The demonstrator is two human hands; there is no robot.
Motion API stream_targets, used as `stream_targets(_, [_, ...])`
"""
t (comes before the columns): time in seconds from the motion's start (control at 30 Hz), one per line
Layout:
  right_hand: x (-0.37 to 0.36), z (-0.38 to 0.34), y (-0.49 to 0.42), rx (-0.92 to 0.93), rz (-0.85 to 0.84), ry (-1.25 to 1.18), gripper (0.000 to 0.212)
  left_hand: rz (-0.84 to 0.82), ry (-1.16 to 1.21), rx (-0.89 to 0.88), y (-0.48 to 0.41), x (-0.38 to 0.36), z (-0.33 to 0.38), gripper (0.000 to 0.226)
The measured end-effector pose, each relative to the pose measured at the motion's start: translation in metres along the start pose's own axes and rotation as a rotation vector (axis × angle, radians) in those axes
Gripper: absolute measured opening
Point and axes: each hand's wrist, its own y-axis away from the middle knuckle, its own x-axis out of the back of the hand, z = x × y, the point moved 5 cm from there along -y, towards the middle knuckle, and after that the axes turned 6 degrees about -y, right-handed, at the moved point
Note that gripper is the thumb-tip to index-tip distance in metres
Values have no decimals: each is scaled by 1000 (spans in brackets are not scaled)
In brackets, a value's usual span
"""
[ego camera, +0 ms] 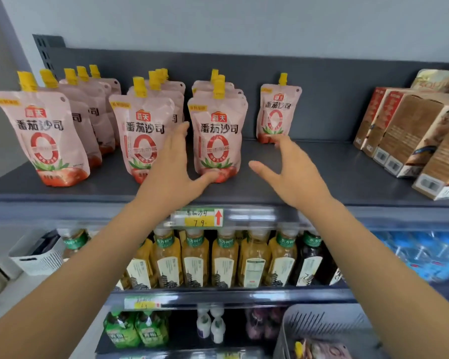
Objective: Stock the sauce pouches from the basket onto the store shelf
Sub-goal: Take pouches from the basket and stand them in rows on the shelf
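The front sauce pouch [218, 141] stands on the shelf [309, 174] between your left hand [171, 164] and right hand [293, 172], both spread, palms facing inward.

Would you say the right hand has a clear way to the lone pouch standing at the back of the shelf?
Probably yes: the right hand is open, its fingertips already near the lone pouch, with only bare shelf beside it.
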Motion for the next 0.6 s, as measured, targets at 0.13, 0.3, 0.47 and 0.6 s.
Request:
stream_targets(0.13, [30,-11,38,-7,141,151,68,-11,-204,-227,32,-4,43,89])
stream_targets(0.3, [49,-2,106,-178,188,283,65,-62,-249,-503,63,-19,86,80])
stream_targets(0.47, [63,17,193,-497,153,374,62,-260,-152,-652,116,-56,115,78])
stream_targets(0.6, [76,38,257,-710,79,405,59,-406,-85,-752,160,-95,138,74])
